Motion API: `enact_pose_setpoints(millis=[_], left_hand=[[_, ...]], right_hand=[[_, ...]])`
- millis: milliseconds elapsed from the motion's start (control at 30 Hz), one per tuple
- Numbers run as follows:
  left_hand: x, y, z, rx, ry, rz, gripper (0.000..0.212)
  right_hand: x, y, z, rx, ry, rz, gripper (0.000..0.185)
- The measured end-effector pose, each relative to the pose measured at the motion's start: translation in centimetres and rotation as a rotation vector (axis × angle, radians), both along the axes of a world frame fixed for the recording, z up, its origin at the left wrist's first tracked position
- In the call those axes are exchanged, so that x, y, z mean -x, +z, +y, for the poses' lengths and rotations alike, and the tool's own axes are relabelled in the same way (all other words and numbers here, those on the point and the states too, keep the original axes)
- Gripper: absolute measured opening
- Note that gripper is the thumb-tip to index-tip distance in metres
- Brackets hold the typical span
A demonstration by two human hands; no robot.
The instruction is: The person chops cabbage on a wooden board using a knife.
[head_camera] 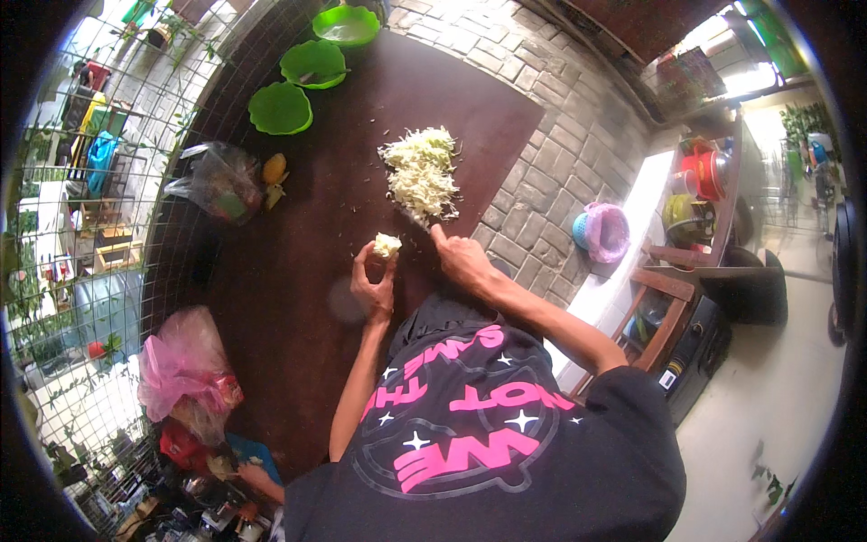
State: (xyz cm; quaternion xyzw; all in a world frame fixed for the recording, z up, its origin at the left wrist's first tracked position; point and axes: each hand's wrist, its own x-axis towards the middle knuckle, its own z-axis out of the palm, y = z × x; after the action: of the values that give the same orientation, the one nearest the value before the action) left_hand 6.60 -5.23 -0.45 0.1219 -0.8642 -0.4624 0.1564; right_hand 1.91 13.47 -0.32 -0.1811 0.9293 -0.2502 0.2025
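Observation:
On the dark brown table (305,291) lies a pile of finely shredded cabbage (423,173). My left hand (374,281) grips a small pale piece of cabbage (387,246) between thumb and fingers, just below and left of the pile. Close to the pile's lower end is my right hand (464,257), with its index finger stretched along what looks like a knife (414,218); the blade's tip reaches the shreds, and its handle is hidden in the hand. Loose shreds are scattered round the pile.
Three green bowls (281,108) stand at the table's far left, near a clear plastic bag (227,183) and yellowish peelings (274,169). A pink plastic bag (183,366) lies lower left, by another person's hands (257,477). Wire mesh borders the left; a lined blue basket (603,232) stands right.

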Motion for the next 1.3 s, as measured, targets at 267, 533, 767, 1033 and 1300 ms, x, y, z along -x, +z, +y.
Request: enact_pose_setpoints(millis=[267,533,767,1033,1300], left_hand=[[1.4,0.4,-1.2,0.057,-0.050,0.013,0.044],[1.8,0.9,-1.4,-0.024,-0.120,-0.121,0.041],[1.8,0.3,-1.5,0.118,-0.135,-0.046,0.040],[1.2,1.1,-0.9,0.082,-0.064,-0.117,0.040],[1.3,0.6,-0.6,0.074,-0.054,-0.112,0.039]], right_hand=[[-0.5,0.3,-0.1,0.101,0.042,-0.106,0.029],[-0.1,1.8,-2.4,0.266,-0.046,-0.178,0.024],[-1.1,0.1,-4.5,0.258,-0.066,-0.036,0.026],[0.6,1.9,-3.4,0.289,-0.100,-0.149,0.025],[-0.8,1.0,-4.1,0.267,-0.059,-0.032,0.028]])
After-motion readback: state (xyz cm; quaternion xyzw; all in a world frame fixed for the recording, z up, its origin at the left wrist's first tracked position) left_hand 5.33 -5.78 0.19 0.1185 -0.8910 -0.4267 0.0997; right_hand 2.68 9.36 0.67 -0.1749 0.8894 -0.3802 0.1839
